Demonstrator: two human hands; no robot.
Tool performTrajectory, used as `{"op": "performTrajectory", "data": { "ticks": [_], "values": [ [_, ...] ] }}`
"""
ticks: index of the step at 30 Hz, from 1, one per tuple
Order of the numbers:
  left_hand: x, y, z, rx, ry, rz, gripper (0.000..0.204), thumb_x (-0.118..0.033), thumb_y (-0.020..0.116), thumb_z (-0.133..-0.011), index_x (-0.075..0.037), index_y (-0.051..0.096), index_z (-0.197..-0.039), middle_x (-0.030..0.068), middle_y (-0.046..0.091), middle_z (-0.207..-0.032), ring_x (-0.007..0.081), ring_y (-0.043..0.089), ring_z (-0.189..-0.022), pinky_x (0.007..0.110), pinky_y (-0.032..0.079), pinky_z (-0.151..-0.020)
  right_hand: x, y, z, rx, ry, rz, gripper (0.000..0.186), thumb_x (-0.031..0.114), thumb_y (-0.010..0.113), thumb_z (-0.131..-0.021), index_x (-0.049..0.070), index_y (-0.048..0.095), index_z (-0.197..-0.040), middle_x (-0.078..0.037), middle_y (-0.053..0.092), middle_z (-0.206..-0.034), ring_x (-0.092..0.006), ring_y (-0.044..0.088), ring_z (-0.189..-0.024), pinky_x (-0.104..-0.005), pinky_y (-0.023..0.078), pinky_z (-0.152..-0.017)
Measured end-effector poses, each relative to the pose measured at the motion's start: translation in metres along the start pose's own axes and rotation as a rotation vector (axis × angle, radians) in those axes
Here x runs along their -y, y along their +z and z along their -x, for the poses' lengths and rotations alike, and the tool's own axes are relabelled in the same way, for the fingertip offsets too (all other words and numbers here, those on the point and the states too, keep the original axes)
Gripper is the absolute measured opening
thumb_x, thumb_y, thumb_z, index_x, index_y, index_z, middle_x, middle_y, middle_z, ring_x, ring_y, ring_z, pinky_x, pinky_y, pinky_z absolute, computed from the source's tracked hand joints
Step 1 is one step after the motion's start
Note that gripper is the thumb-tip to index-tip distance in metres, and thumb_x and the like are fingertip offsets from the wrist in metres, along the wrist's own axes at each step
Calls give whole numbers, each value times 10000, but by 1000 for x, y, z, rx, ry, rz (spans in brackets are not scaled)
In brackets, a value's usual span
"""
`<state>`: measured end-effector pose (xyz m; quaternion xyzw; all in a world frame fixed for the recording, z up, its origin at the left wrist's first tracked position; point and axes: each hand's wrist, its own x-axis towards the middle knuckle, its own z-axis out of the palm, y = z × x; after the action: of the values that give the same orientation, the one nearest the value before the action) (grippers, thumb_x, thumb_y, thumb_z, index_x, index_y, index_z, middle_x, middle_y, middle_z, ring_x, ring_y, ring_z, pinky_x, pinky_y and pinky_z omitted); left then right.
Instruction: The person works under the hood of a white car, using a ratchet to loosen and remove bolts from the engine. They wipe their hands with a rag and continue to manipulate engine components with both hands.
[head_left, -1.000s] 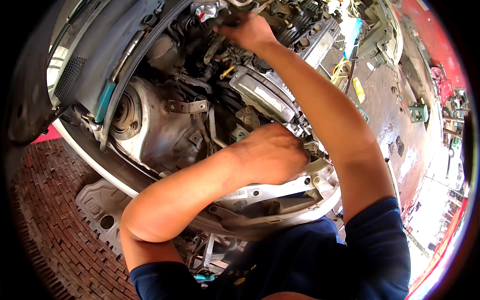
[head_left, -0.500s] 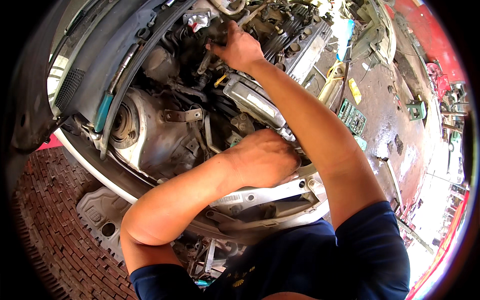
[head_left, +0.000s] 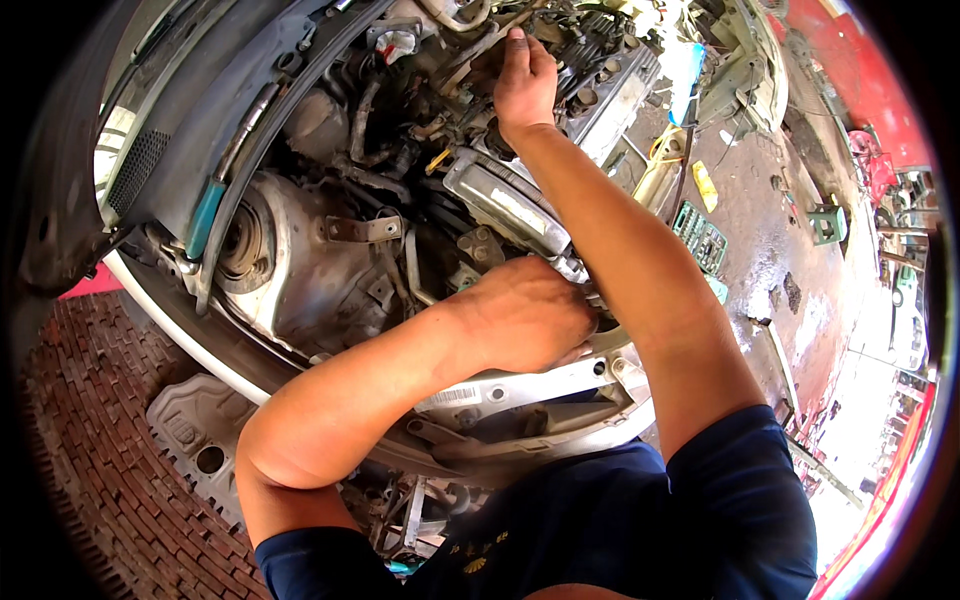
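I lean over an open car engine bay (head_left: 330,260). My left hand (head_left: 525,315) rests knuckles-up on the front crossmember (head_left: 520,385), fingers curled downward; what lies under them is hidden. My right hand (head_left: 520,80) reaches deep to the far side of the bay, fingers pressed among dark hoses and engine parts (head_left: 450,60) next to the ribbed engine cover (head_left: 610,95). Whether it grips something there is hidden by the hand itself. A grey metal box (head_left: 500,205) sits between my two arms.
The raised hood edge with a teal-tipped strut (head_left: 205,220) runs along the left. Brick paving (head_left: 90,440) and a grey plastic panel (head_left: 195,440) lie below the bumper. A green socket tray (head_left: 700,235) and a yellow item (head_left: 704,185) lie on the stained concrete at right.
My right hand has pushed farther into the back of the engine bay. My left hand has stayed on the front crossmember.
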<state>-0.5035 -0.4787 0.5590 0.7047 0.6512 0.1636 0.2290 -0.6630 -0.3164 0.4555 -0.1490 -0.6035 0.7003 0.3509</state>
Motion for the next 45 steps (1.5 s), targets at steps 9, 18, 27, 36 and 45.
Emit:
{"op": "performTrajectory", "data": {
  "ticks": [9, 18, 27, 36, 45],
  "values": [
    [-2, -4, 0, -3, 6, -20, 365, -401, 641, -1003, -80, 739, -860, 124, 734, -813, 352, 736, -841, 475, 585, -779, -3, -5, -9, -116, 145, -161, 525, 451, 469, -1140, -16, 585, -931, -42, 523, -824, -178, 415, -820, -348, 413, -774],
    [0, 0, 2, -46, 30, -64, 372, -408, 628, -1012, -83, 731, -865, 108, 737, -828, 326, 748, -852, 453, 593, -791, -7, 4, -27, 15, 143, 273, 449, 344, 657, -1032, -3, 628, -1315, -174, 725, -1164, -296, 677, -1079, -402, 540, -930],
    [-1, 8, 2, -108, 16, -59, 299, -356, 671, -967, -85, 737, -863, 112, 749, -841, 312, 755, -865, 439, 589, -805, 1, 27, -53, -14, 377, 798, 765, 422, 821, -878, -43, 540, -1418, -264, 675, -1356, -388, 695, -1213, -444, 616, -916],
    [-4, 9, 3, -169, 36, -25, 245, -285, 675, -914, -81, 730, -790, 115, 743, -800, 314, 750, -825, 450, 588, -759, -13, 27, -32, -88, 255, 682, 687, 354, 916, -808, -68, 619, -1262, -250, 736, -1218, -330, 730, -1074, -423, 587, -917],
    [0, 9, 2, -167, 41, -37, 266, -308, 663, -938, -78, 743, -829, 116, 746, -808, 326, 753, -840, 455, 592, -782, 5, 40, 3, 604, -25, 852, 575, 516, 795, -862, 35, 749, -1174, -171, 776, -1115, -348, 734, -1031, -420, 564, -945]
  ]
}}
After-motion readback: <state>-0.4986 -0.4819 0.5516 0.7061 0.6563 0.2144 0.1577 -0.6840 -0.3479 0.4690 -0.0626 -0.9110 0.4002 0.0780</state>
